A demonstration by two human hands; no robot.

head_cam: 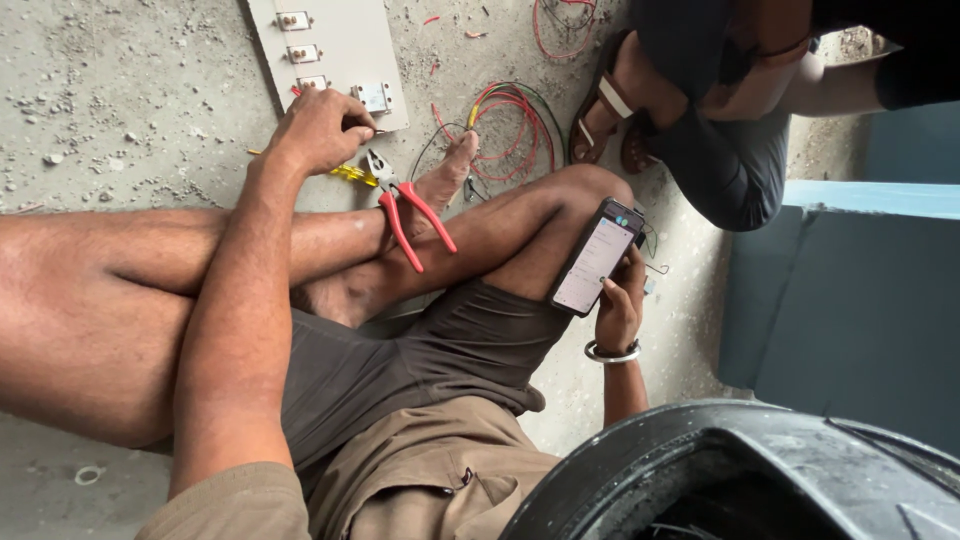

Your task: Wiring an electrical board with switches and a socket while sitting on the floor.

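Note:
My left hand reaches out to the lower edge of a white switch panel lying on the concrete floor. Its fingers are curled shut on a thin dark rod that points at a switch module. A yellow-handled tool lies just below that hand. Red-handled pliers rest against my crossed leg and foot. My right hand, with a metal bangle on its wrist, holds a lit phone beside my knee.
A coil of red, yellow, green and black wires lies on the floor beyond my foot. Another person crouches at the top right, a sandalled foot near the wires. A black rounded object fills the bottom right, beside a blue-grey wall.

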